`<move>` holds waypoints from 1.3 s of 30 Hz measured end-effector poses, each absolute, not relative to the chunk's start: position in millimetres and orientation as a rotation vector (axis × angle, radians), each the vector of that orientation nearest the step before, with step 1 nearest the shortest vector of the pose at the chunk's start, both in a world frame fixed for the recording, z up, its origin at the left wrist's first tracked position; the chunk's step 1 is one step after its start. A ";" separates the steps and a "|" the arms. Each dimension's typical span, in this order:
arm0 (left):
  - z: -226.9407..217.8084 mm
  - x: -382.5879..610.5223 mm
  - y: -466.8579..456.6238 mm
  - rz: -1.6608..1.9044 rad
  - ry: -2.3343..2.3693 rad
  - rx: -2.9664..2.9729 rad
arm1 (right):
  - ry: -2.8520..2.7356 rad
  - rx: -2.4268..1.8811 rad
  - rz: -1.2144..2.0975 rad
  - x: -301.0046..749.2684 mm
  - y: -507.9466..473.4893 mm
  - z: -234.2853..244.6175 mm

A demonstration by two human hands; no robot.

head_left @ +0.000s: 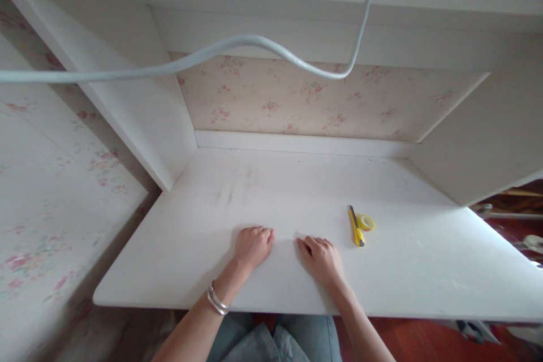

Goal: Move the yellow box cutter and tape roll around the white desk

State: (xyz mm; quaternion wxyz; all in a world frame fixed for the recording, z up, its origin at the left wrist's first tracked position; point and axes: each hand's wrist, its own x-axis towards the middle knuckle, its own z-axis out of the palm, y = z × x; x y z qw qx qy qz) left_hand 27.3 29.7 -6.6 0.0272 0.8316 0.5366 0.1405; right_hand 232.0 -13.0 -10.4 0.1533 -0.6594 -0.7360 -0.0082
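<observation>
Near the front edge of the desk (190,237) I rest my left hand (254,246) and right hand (324,260) apart, each with its fingers curled in, while the yellow cutter knife (356,228) and tape roll (371,220) lie side by side between my right hand and the right edge.

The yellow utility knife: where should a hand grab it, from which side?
Probably pinch the yellow utility knife mid-handle, from above and the left: it lies flat and slim, with the tape roll at its right edge and the right hand to its left.
</observation>
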 end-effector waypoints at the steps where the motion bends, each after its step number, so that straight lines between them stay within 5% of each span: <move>1: -6.4 27.3 29.7 0.433 1.658 2.566 | -2.111 -1.892 -0.024 232.0 -12.9 -10.3; 23: -4.2 26.4 29.0 0.401 1.670 2.528 | -2.059 -1.869 0.084 230.3 -14.0 -11.3; 31: 3.4 43.2 24.6 0.332 1.630 2.445 | -1.292 -1.573 0.874 276.5 -17.4 -12.2; 39: 21.9 162.6 15.5 0.372 1.054 2.612 | -1.092 -1.853 0.578 390.3 -35.1 -15.2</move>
